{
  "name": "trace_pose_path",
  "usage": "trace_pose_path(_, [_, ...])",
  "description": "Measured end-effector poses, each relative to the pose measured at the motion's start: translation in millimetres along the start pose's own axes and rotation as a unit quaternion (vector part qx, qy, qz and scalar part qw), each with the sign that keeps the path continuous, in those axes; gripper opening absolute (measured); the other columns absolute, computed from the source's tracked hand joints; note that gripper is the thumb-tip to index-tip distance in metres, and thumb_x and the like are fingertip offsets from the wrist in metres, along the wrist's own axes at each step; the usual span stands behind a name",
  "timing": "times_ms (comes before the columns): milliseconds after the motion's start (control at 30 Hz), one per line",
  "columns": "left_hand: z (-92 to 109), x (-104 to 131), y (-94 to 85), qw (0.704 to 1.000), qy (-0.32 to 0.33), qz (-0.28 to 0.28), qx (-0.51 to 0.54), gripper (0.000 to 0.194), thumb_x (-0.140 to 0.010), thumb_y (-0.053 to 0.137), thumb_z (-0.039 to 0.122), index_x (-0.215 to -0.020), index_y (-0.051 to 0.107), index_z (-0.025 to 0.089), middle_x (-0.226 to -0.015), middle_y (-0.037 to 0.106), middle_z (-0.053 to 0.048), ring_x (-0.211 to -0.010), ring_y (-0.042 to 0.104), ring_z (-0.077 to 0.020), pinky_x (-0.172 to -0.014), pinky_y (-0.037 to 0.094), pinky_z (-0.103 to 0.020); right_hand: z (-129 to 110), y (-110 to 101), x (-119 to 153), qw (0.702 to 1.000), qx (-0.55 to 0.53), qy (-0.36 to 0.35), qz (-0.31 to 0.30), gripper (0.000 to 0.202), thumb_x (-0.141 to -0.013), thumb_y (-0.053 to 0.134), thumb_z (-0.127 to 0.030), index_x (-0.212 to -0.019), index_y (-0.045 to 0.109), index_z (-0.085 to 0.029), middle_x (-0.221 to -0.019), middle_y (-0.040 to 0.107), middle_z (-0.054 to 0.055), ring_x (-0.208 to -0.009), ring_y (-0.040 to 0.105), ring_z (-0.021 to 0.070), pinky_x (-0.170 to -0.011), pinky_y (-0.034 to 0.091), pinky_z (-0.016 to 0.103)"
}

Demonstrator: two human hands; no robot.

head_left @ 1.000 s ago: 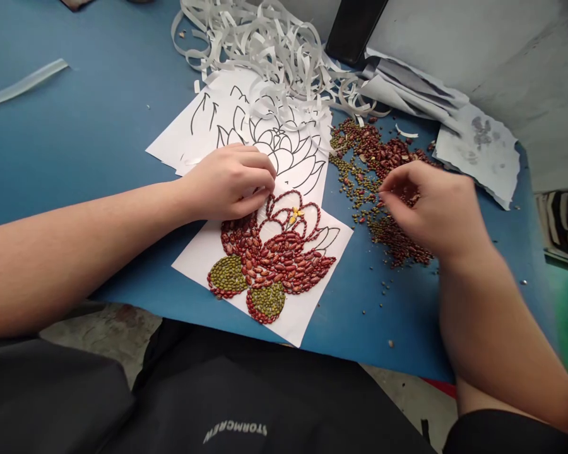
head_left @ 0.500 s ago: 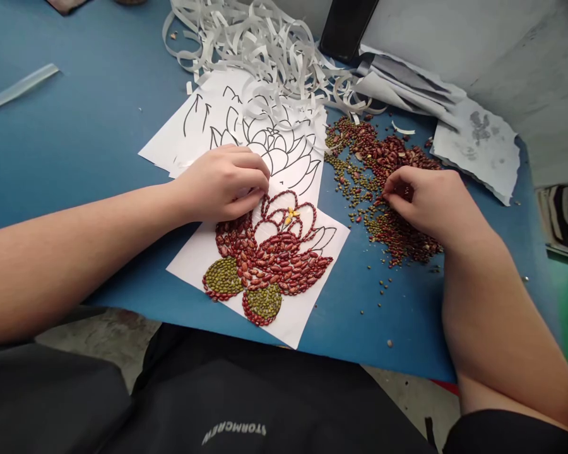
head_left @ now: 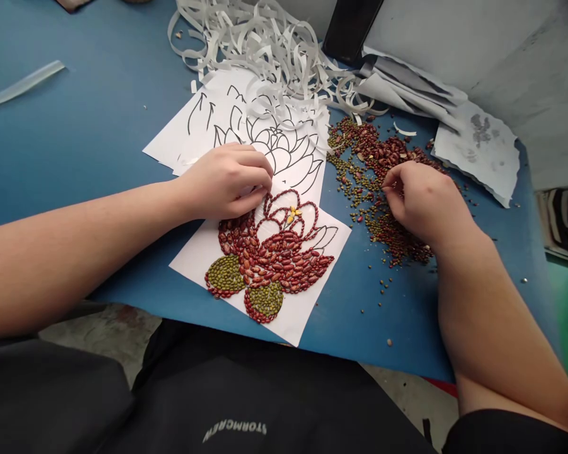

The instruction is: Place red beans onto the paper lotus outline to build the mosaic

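A white sheet (head_left: 301,315) near the table's front edge bears a flower of red beans (head_left: 274,258) with two round patches of green beans (head_left: 265,297) below. My left hand (head_left: 236,180) rests at the sheet's upper left, its fingers curled and closed; whatever may be between the fingertips is hidden. Over the loose heap of red and green beans (head_left: 392,233) on the right is my right hand (head_left: 421,198), its thumb and forefinger pinched together. Anything in that pinch is too small to make out.
Behind the bean flower lie more sheets with lotus line drawings (head_left: 170,142). Tangled white paper strips (head_left: 284,50) cover the back of the blue table (head_left: 99,126). A dark phone-like object (head_left: 353,28) leans there, beside torn paper (head_left: 478,148). A pale strip (head_left: 23,85) lies far left.
My right hand has shifted slightly left and up over the bean heap, with its thumb and forefinger closer together. My left hand stays at the sheet, and the view has moved a little.
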State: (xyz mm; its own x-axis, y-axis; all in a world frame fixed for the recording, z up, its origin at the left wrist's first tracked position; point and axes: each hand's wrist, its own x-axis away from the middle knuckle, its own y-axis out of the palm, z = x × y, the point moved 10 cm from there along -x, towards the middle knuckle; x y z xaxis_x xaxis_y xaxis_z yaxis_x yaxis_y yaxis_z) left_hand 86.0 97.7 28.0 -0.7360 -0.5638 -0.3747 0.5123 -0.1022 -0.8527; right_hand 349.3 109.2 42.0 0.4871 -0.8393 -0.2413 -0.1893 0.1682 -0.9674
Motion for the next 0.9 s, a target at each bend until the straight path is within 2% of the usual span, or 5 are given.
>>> trace_pose_path(133, [0.3,0.2,-0.3,1.000,0.000,0.006,-0.004,0.019,-0.089,0.054,0.029,-0.085,0.072,0.024,-0.097,0.076,-0.005,-0.091,0.070,-0.0230,-0.090,0.056,-0.039,-45.0,-14.3,0.9,0.993,-0.093,-0.051,0.049,0.008,-0.094,0.058,-0.021,-0.092,0.051,-0.025,-0.089,0.071,0.005,-0.078,0.067,0.0210,-0.072,0.052,0.036])
trace_pose_path(233, [0.9,0.2,-0.4,1.000,0.002,0.009,0.001,0.018,-0.089,0.054,0.029,-0.085,0.071,0.025,-0.097,0.076,-0.005,-0.091,0.071,-0.0231,-0.090,0.056,-0.039,-81.5,-4.2,3.8,0.983,-0.162,-0.089,0.014,0.015,-0.093,0.058,-0.015,-0.088,0.049,-0.026,-0.092,0.073,0.004,-0.081,0.068,0.0193,-0.073,0.053,0.034])
trace_pose_path(333, [1.5,0.3,-1.0,1.000,0.004,0.014,-0.006,0.020,-0.089,0.053,0.029,-0.084,0.072,0.025,-0.097,0.076,-0.005,-0.090,0.071,-0.0232,-0.089,0.056,-0.039,-105.2,8.7,7.6,0.975,-0.186,-0.123,-0.021,0.019,-0.094,0.053,-0.011,-0.085,0.047,-0.026,-0.092,0.073,0.005,-0.083,0.067,0.0200,-0.075,0.053,0.035])
trace_pose_path(667, [1.9,0.0,0.1,1.000,0.005,0.011,-0.011,0.021,-0.090,0.052,0.029,-0.085,0.072,0.025,-0.097,0.077,-0.004,-0.091,0.071,-0.0232,-0.089,0.056,-0.039,-124.6,16.6,11.6,0.969,-0.156,-0.190,-0.021,0.022,-0.099,0.053,-0.011,-0.085,0.044,-0.026,-0.089,0.072,0.006,-0.078,0.061,0.0201,-0.073,0.050,0.036])
trace_pose_path(900, [2.7,-0.3,1.7,1.000,0.006,-0.001,-0.022,0.020,-0.092,0.051,0.030,-0.086,0.070,0.026,-0.098,0.076,-0.005,-0.091,0.071,-0.0236,-0.090,0.054,-0.039,-125.4,17.9,10.4,0.969,-0.165,-0.179,-0.030,0.021,-0.099,0.053,-0.013,-0.084,0.046,-0.026,-0.087,0.072,0.005,-0.079,0.062,0.0204,-0.073,0.050,0.036])
